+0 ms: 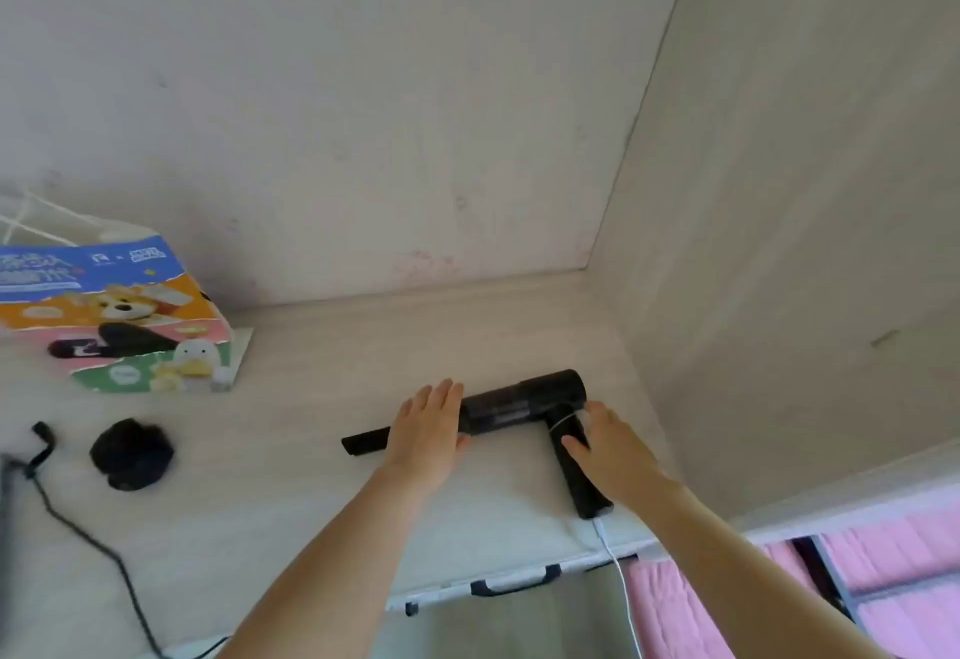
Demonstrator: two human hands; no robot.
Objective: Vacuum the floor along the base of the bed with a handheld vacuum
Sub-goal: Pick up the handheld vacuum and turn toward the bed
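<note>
Vacuum [519,406] lying on shelf [311,372], cable [615,562] plugged into handle end. Left hand [428,427] flat over nozzle joint, right hand [610,443] loosely open at handle, gripping nothing. Best: unplug cable, wrap handle firmly, lift level.

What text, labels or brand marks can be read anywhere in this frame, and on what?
Colourful cartoon-printed paper bag: white characters and small logos on its blue band, too blurred to read.
Black handheld vacuum: faint marking on its barrel, unreadable.
Nothing else carries text.
</note>
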